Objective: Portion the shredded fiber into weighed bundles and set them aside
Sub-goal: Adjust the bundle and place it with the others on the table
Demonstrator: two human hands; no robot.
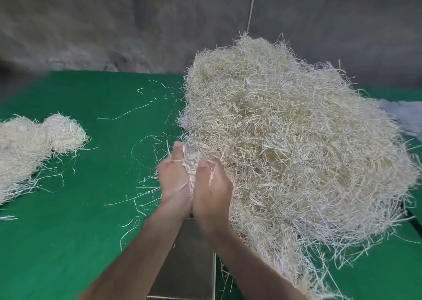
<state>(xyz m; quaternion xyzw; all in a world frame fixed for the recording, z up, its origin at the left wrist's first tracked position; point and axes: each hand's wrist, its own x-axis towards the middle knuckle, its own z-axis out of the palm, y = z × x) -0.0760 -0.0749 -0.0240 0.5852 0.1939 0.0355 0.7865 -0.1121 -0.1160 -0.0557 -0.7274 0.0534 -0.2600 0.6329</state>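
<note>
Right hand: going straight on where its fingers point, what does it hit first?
Likely the pile: the right hand is at its near edge, holding a tuft with the left hand. Depth is unclear.

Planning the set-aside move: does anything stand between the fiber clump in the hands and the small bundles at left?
Nothing visible does. The left hand and right hand hold the clump of pale shredded fiber; between it and the small pale fiber bundles lies only green table with loose strands.
</note>
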